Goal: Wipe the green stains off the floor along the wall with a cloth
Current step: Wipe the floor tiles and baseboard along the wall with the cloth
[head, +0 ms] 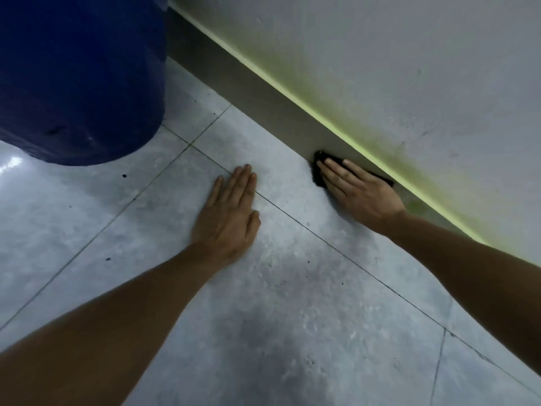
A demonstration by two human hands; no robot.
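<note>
A dark cloth point(318, 168) lies on the grey tiled floor right against the skirting board. My right hand point(357, 191) presses flat on the cloth, fingers pointing up-left, covering most of it. A faint green stain point(415, 205) shows on the floor by the skirting, just behind my right wrist. My left hand point(231, 212) rests flat on the floor tile, palm down, fingers together, holding nothing, a hand's width left of the cloth.
A large blue barrel point(79, 77) stands on the floor at the upper left, near the wall. The grey skirting board point(263, 98) runs diagonally, with a yellow-green band point(366, 148) above it on the white wall. Small dark specks dot the tiles.
</note>
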